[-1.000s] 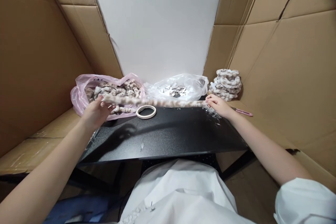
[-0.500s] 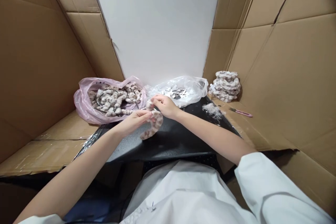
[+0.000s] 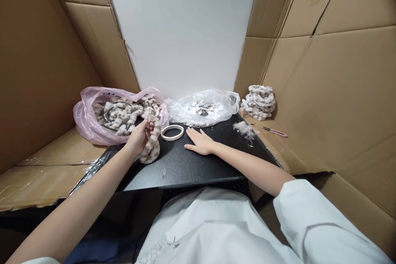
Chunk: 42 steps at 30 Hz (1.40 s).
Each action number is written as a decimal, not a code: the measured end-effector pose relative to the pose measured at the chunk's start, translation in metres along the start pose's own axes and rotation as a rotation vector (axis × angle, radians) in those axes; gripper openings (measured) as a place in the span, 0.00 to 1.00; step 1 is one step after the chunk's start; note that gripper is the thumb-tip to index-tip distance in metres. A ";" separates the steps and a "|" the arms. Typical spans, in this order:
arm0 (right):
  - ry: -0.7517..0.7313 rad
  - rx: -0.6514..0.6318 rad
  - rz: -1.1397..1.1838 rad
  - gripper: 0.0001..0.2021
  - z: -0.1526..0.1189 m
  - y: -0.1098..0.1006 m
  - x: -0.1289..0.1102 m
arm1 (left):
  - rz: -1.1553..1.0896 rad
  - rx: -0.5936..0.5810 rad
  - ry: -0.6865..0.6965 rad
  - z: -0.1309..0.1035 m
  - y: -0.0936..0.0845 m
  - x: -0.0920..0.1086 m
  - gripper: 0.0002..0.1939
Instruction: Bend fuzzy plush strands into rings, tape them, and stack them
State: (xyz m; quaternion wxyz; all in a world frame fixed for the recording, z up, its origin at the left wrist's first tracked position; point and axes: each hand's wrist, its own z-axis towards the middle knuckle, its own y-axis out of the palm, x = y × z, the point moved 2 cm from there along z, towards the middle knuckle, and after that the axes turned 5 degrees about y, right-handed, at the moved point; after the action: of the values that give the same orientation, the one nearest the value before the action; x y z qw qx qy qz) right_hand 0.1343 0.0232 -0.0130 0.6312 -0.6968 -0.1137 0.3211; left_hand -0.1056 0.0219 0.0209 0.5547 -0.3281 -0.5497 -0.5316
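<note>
The black worktop (image 3: 185,169) carries most items. The pink bag (image 3: 85,130) occupies its far left corner, overlapping the left edge; its gaping mouth probably gives the left hand access to the fuzzy lengths inside. The clear bag (image 3: 229,105) lies along the far edge, spread open, presumably to expose its small pieces. The stack of fuzzy rings (image 3: 262,105) sits outside the far right corner on the cardboard (image 3: 300,159), likely to save space.

The left hand (image 3: 138,138) grips the fuzzy band (image 3: 154,140) before the pink bag, letting it hang toward the worktop; contact below cannot be determined. The right hand (image 3: 201,142) lies flat, fingers spread, holding nothing, near the cream ring (image 3: 172,138). The pink-handled snips (image 3: 275,132) rest beyond the right edge, apparently aside but reachable. Fluff (image 3: 245,128) lies inside that edge.

Count: 2 bags, 1 stack, 1 held band, 1 cream ring, 1 snips. Stacked rings and bagged pieces: not countable.
</note>
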 end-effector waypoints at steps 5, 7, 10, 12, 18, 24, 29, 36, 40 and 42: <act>0.133 -0.006 -0.055 0.37 -0.021 -0.017 0.044 | 0.482 -0.294 0.321 -0.004 0.005 -0.008 0.21; 0.176 0.004 -0.071 0.37 -0.035 -0.021 0.062 | 0.615 -0.402 0.388 -0.008 0.008 -0.009 0.24; 0.270 0.021 -0.085 0.37 -0.060 -0.029 0.092 | 0.751 -0.521 0.412 -0.014 0.013 -0.010 0.25; 0.378 0.035 -0.084 0.38 -0.077 -0.035 0.108 | 0.824 -0.566 0.424 -0.015 0.015 -0.010 0.25; 0.259 0.140 -0.035 0.39 -0.080 -0.033 0.052 | 0.945 -0.533 0.478 -0.011 0.011 -0.012 0.23; -0.170 -0.032 0.012 0.37 -0.047 0.004 -0.040 | 0.854 -0.479 0.442 -0.010 0.006 -0.013 0.20; 0.032 -0.019 -0.050 0.35 -0.073 -0.013 0.037 | 0.787 -0.470 0.433 -0.014 0.012 -0.011 0.18; 0.299 0.050 -0.063 0.36 -0.110 -0.052 0.118 | 0.896 -0.496 0.467 -0.015 0.014 -0.011 0.20; 0.049 0.077 0.019 0.36 -0.086 -0.040 0.040 | 0.906 -0.467 0.483 -0.015 0.012 -0.011 0.20; -0.074 0.000 0.036 0.37 -0.072 -0.023 -0.004 | 0.895 -0.466 0.482 -0.015 0.011 -0.011 0.19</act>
State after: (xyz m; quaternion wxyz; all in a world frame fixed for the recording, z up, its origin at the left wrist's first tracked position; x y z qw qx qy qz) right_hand 0.1792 -0.0336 0.0097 0.6206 -0.6865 -0.1247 0.3578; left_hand -0.0891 0.0123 0.0104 0.7491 -0.5127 -0.0824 -0.4114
